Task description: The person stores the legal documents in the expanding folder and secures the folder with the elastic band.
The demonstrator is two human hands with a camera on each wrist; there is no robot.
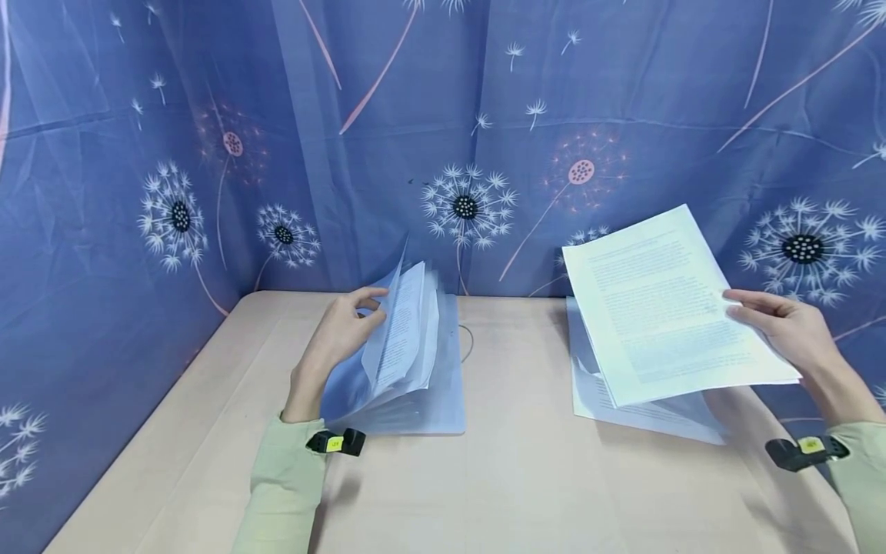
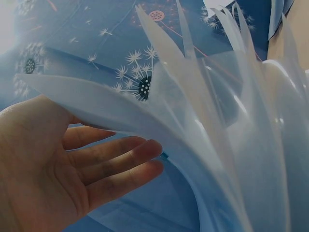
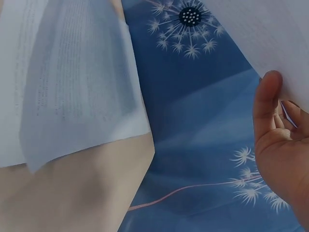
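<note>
On the left side of the table a blue display book lies spread, its clear sleeves fanned up with printed pages inside. My left hand pinches the edge of one sleeve between thumb and index finger; in the left wrist view its other fingers extend loosely and the thumb is hidden. At the right my right hand grips the edge of a few printed sheets, lifted and tilted. Beneath them lie more printed papers on a blue folder or cover, mostly hidden.
A beige table reaches back to a blue curtain with dandelion prints, which also runs along the left side. A thin cord loop shows beside the display book. Each wrist wears a black camera band.
</note>
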